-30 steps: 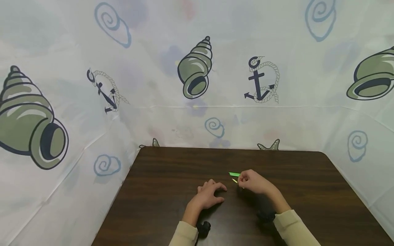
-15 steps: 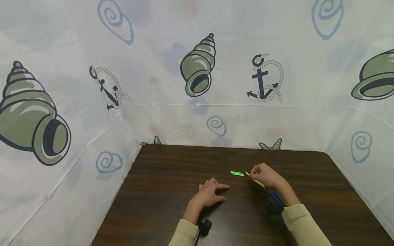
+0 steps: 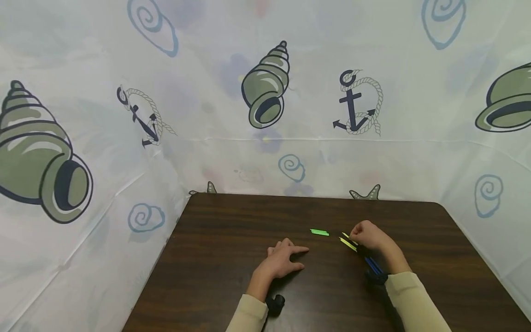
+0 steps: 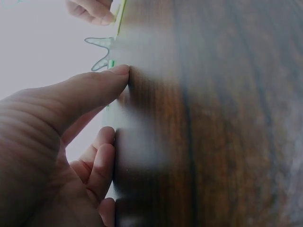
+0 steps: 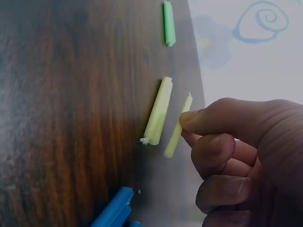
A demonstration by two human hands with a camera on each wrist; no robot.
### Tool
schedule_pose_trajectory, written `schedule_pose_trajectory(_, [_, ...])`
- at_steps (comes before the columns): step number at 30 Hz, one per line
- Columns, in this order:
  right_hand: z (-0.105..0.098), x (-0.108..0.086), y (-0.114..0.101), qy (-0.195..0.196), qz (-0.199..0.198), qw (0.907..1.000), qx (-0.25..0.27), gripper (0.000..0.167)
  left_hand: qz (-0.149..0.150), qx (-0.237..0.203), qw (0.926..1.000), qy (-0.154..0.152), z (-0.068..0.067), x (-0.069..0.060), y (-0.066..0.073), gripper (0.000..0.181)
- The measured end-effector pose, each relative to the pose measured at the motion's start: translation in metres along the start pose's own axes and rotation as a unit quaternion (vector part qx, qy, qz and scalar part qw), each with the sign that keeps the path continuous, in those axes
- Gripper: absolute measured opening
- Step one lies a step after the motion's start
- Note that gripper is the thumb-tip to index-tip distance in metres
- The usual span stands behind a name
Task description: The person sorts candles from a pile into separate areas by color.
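My right hand pinches a thin yellow candle between thumb and forefinger. It is just beyond two more yellow candles, which lie side by side on the dark wooden table, and runs roughly parallel to them. Whether the held candle touches the table is hard to tell. To their left is a small group of green candles. Blue candles lie nearer, partly hidden by the right wrist's camera. My left hand rests on the tabletop with fingers spread, holding nothing, left of the candles.
A white cloth printed with shells and anchors hangs behind the table and along its sides. The table's far edge runs beyond the green candles. Each wrist wears a black camera.
My right hand has carried a yellow candle rightward, from below the green candles to beside the other yellow ones, uncovering the green group. The left hand has barely moved.
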State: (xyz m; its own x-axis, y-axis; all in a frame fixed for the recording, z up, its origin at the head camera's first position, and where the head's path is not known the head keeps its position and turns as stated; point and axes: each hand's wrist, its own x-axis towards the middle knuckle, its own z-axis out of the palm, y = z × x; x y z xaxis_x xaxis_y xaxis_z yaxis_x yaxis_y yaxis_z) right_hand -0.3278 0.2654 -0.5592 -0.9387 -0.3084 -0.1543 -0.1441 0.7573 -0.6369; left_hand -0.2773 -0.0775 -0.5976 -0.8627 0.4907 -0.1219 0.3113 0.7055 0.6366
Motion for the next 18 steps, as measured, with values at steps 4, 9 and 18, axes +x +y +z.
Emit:
schedule_pose_trajectory(4, [0.0015,-0.0009,0.0021,-0.003,-0.010,0.9999,0.003,0.017,-0.001,-0.006,1.0000,-0.002,-0.0003,-0.0003,-0.0004,0.051])
schedule_pose_trajectory(9, [0.0049,0.0018,0.0073,0.003,0.000,1.0000,-0.003,0.016,-0.001,-0.008,1.0000,-0.001,0.0004,-0.0004,-0.0003,0.051])
schedule_pose_trajectory(18, [0.0082,0.0014,0.0077,0.018,0.004,0.9998,0.005,0.016,0.002,-0.010,0.9999,-0.001,0.0004,-0.0004,-0.0010,0.052])
